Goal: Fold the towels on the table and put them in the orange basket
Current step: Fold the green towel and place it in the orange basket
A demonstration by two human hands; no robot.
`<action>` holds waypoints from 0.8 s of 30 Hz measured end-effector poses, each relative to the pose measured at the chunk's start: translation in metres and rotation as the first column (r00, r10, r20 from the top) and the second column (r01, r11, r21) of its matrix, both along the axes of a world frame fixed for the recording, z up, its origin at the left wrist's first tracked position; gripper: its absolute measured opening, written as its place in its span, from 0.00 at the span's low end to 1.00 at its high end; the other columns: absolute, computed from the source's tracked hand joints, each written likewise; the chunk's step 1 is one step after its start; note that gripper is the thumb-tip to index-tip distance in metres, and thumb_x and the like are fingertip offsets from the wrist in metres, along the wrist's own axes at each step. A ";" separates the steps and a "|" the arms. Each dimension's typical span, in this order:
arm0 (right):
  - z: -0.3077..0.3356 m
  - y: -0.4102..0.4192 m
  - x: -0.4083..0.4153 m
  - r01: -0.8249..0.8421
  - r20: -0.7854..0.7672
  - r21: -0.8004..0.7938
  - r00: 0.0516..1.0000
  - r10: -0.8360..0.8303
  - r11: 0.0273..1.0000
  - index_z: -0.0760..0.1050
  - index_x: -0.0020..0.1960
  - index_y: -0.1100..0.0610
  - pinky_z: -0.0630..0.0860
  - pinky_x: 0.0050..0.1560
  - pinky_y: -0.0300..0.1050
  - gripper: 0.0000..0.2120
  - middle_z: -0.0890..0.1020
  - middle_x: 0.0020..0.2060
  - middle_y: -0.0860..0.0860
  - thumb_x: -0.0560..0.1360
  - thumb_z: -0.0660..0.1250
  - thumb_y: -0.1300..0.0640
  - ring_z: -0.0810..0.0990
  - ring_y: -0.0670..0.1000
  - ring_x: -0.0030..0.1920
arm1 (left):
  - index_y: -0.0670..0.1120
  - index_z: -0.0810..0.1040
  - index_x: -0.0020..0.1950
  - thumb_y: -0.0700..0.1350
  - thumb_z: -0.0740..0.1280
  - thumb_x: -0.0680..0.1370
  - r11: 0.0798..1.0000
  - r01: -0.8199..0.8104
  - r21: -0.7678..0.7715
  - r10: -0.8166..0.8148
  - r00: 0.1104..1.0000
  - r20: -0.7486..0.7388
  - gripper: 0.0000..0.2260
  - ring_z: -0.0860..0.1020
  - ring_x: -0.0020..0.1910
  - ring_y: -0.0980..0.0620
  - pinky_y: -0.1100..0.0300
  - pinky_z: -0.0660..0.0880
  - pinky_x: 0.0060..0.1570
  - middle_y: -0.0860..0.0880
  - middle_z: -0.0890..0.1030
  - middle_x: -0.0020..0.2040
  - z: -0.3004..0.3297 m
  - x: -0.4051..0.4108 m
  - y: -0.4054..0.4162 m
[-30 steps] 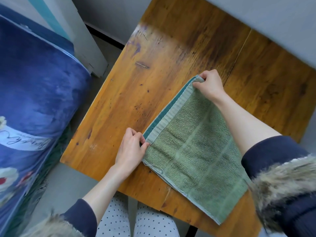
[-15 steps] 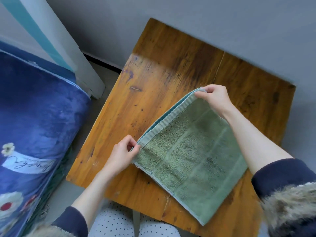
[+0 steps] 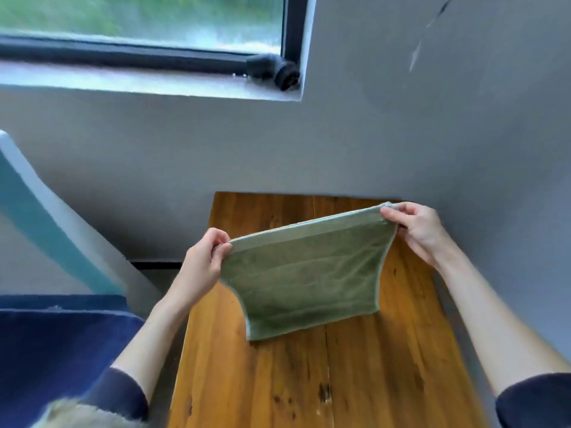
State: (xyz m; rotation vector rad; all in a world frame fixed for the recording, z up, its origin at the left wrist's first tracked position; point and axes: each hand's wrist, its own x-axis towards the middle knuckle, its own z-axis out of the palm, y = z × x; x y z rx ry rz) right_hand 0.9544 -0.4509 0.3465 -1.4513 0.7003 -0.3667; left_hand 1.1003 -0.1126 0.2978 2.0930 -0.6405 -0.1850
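Grey plaster wall (image 3: 401,134) behind, matte and faintly cracked at top right; window (image 3: 148,23) at upper left, dark frame, blurred green beyond the glass. On the sill, a dark cylindrical thing (image 3: 278,71) (too smeared to name). Below, a wooden table (image 3: 278,381): orange-brown planks, glossy, flecked with dark knots and stains, a seam down the middle, near end cut off by the frame. Blue fabric (image 3: 46,350) at lower left, soft-looking, only partly in view; a pale slanted post (image 3: 46,217) above it, white and teal.

Over the table's far half, a green towel (image 3: 304,279), terry, folded into a rough rectangle with a paler woven band along the top edge, raised and stretched taut, bottom edge hanging close over the wood (touching or not, hard to say). Top left corner pinched in left hand (image 3: 202,267), fingers curled over the hem; top right corner pinched in right hand (image 3: 415,228) likewise, higher and nearer the wall. Dark sleeves pushed back, fur trim at the bottom edge, blurred. Whole view softened by motion.
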 end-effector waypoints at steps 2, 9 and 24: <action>0.020 0.004 -0.011 0.040 0.087 0.054 0.995 -0.045 0.998 0.77 0.41 0.61 0.77 0.33 0.36 0.01 0.83 0.31 0.49 0.70 0.69 0.64 0.81 0.45 0.33 | 0.50 0.71 0.42 0.37 0.63 0.78 0.998 0.058 -0.016 -0.058 0.998 0.029 0.09 0.71 0.32 0.60 0.72 0.67 0.33 0.53 0.74 0.34 0.025 0.012 -0.003; 0.059 0.014 -0.040 0.073 0.272 0.149 0.956 -0.112 0.986 0.81 0.34 0.55 0.78 0.35 0.37 0.02 0.83 0.33 0.49 0.64 0.72 0.60 0.81 0.45 0.35 | 0.55 0.73 0.39 0.35 0.64 0.77 0.990 0.128 -0.064 -0.120 0.986 0.113 0.14 0.73 0.37 0.58 0.73 0.68 0.36 0.54 0.78 0.38 0.077 0.026 -0.007; 0.087 0.005 -0.049 0.057 0.150 -0.350 0.989 -0.004 0.935 0.79 0.55 0.59 0.74 0.49 0.32 0.12 0.80 0.41 0.55 0.72 0.69 0.64 0.77 0.48 0.43 | 0.44 0.79 0.49 0.37 0.65 0.77 0.998 0.066 0.002 -0.063 0.951 0.303 0.05 0.76 0.39 0.51 0.73 0.67 0.38 0.49 0.80 0.40 0.119 0.011 -0.004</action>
